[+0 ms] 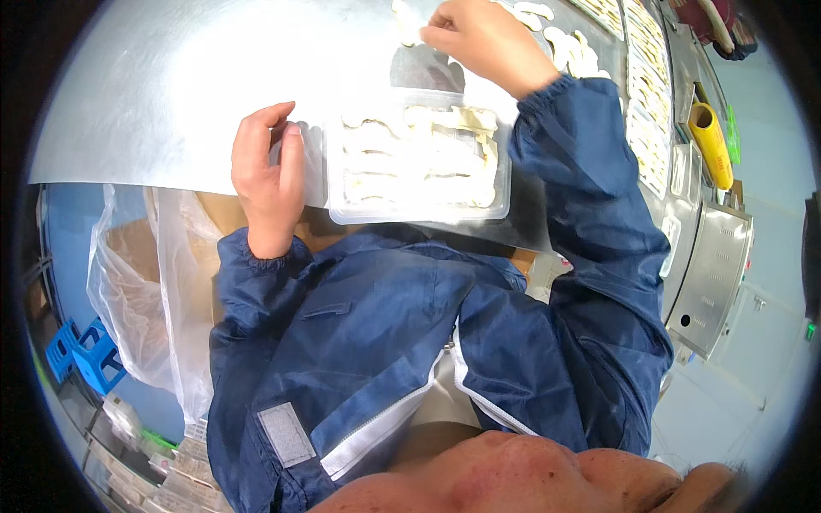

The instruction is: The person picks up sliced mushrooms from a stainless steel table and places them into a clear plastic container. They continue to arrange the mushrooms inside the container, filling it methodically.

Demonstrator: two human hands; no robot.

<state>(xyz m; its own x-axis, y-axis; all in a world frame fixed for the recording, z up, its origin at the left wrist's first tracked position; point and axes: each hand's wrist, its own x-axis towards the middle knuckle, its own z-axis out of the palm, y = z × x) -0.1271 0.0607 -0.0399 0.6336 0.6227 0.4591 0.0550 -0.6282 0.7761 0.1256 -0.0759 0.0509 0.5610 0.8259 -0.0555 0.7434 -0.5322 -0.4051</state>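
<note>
A clear plastic tray [417,217] lies at the near edge of the metal table, with several pale, flat pieces [372,163] in rows inside it; glare hides their detail. To its left, my left hand [269,154] hovers with thumb and fingers apart, holding nothing. Beyond the tray, my right hand [478,38] reaches over the table with its fingertips beside a pale piece [405,24]; whether they touch or grip it cannot be told. More loose pale pieces [571,51] lie on the table right of my right hand.
Filled trays [648,96] line the table's right side. Beyond them are a yellow roll [710,147] and a metal appliance [709,276]. A clear plastic bag [141,308] hangs below the table at left, near blue stools [96,356]. Part of another person [712,22] shows at top right.
</note>
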